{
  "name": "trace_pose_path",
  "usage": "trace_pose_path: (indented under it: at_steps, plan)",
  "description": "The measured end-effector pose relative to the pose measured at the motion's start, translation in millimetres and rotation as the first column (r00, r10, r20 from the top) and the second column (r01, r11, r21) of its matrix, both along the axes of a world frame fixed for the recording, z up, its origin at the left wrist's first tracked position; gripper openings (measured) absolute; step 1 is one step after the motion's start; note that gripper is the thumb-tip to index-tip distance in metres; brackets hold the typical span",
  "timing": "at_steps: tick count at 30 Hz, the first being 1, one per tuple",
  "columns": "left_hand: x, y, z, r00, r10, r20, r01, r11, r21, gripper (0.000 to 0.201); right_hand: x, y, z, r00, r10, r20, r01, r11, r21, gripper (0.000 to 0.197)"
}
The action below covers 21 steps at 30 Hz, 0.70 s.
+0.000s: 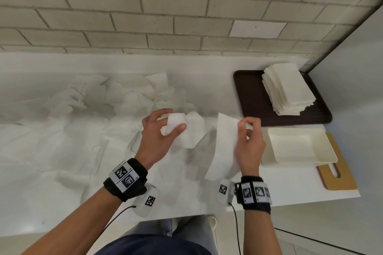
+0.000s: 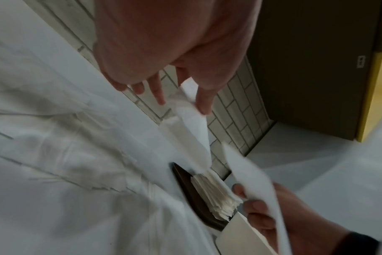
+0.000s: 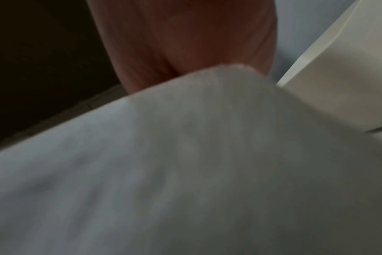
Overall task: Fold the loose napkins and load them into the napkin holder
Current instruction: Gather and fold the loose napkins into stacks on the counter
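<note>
Napkins are in both hands above the white counter (image 1: pixel 207 72). The left hand (image 1: pixel 159 132) curls thumb and fingers round a folded napkin (image 1: pixel 186 130) whose free end bends down at 4 o'clock from the palm. The right hand (image 1: pixel 249 145) pinches the upper edge of a long napkin strip (image 1: pixel 222 145), which hangs toward the counter's near edge. Both pieces are white, soft and motion-blurred. Loose napkins (image 1: pixel 99 97) lie crumpled across the counter from 9 to 12 o'clock of the left hand.

At 2 o'clock of the right hand a dark brown tray (image 1: pixel 255 97) carries a neat stack of folded napkins (image 1: pixel 290 89). Just beside that hand at 3 o'clock sits the cream napkin holder (image 1: pixel 300 147), its far side resting on a tan wooden board (image 1: pixel 339 172).

Only the head view shows the whole layout. The left wrist view shows the stack's layered edges (image 2: pixel 216 198) and a dark panel with a yellow edge (image 2: pixel 316 69) beyond the tiles. The right wrist view is filled by blurred napkin (image 3: pixel 185 163), with the fingers hidden.

Pale brick-pattern tiles (image 1: pixel 145 10) back the counter.
</note>
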<state>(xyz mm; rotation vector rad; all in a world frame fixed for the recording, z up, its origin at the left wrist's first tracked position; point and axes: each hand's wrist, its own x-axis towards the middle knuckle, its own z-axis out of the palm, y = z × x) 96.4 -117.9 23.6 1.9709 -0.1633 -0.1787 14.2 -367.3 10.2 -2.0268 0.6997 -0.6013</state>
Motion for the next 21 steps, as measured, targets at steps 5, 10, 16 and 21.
trace_pose_path:
  at_steps: [5,10,16,21]
  plan:
    - [-3,3,0,0.996,-0.035,-0.079,0.023,0.990,-0.143,0.022,44,-22,-54,0.947,-0.038,-0.319,-0.026,0.980,-0.195,0.010]
    - [-8,5,1,0.999,-0.024,-0.025,0.021,0.993,-0.120,0.024,59,-18,-71,0.898,-0.010,-0.441,-0.088,0.975,-0.203,0.009]
    - [0,7,21,0.965,-0.262,-0.031,0.263,0.964,0.047,0.019,46,-1,-33,0.979,0.121,-0.166,-0.128,0.991,-0.031,0.040]
    - [11,-22,44,0.929,-0.362,0.077,0.365,0.930,-0.037,0.015,-12,59,26,0.917,0.371,0.147,-0.396,0.796,0.458,0.049]
